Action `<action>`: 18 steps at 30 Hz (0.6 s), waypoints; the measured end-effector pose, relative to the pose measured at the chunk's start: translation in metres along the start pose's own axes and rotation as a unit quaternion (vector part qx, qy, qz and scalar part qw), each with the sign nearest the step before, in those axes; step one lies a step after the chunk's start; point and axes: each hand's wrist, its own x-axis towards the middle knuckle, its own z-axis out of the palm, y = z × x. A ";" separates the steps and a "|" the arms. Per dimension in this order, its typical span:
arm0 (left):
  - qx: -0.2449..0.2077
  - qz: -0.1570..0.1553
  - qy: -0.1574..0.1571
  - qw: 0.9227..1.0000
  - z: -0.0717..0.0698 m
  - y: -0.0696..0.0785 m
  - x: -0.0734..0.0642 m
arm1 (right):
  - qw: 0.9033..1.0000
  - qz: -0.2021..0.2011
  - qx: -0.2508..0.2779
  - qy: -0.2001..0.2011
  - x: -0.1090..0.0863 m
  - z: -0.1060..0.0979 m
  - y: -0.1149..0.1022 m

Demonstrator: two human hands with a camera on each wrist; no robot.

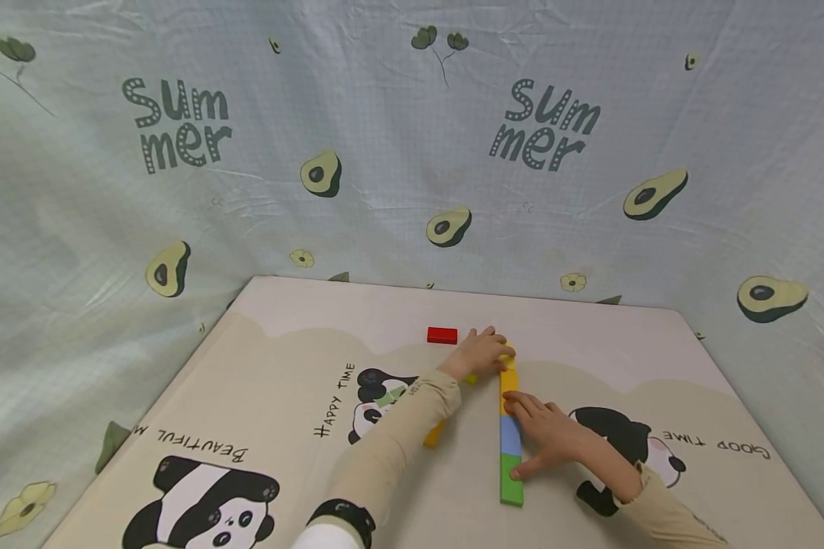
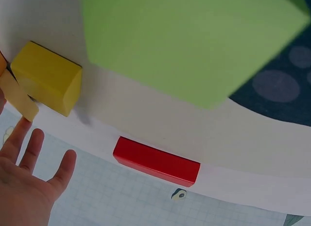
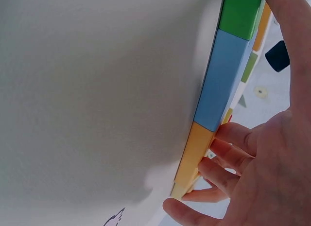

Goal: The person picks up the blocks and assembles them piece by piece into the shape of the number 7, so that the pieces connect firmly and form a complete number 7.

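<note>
The left sleeve (image 1: 391, 457) cuts across, partly hiding 1 loose orange block (image 1: 433, 437). Just beside the row's far end sits 1 yellow block (image 2: 46, 75); 1 red block (image 1: 442, 335) lies beyond. The row (image 1: 510, 435) counts 4 blocks: pale yellow, orange, blue, green. The left hand (image 1: 479, 354), fingers spread, touches the pale yellow; the right hand (image 1: 548, 435), fingers relaxed, rests along the row. 3 pandas decorate the tablecloth (image 1: 288, 328); 2 "Summer" prints mark the hanging cloth (image 1: 378, 114).

From here I see a pale curtain (image 1: 391, 114) printed with avocados (image 1: 449, 228) past the far edge of the tabletop (image 1: 590, 335). One drawn panda (image 1: 206, 507) lies near its left edge, a second panda (image 1: 607, 428) toward its right.
</note>
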 end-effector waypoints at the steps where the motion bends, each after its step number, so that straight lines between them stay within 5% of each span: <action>1: -0.006 -0.004 -0.003 1.000 0.000 0.000 0.000 | 1.000 -0.001 0.001 0.000 0.000 0.000 0.000; 18: -0.030 -0.032 -0.004 0.999 0.003 0.002 0.001 | 1.000 0.001 -0.001 -0.001 0.002 0.002 0.001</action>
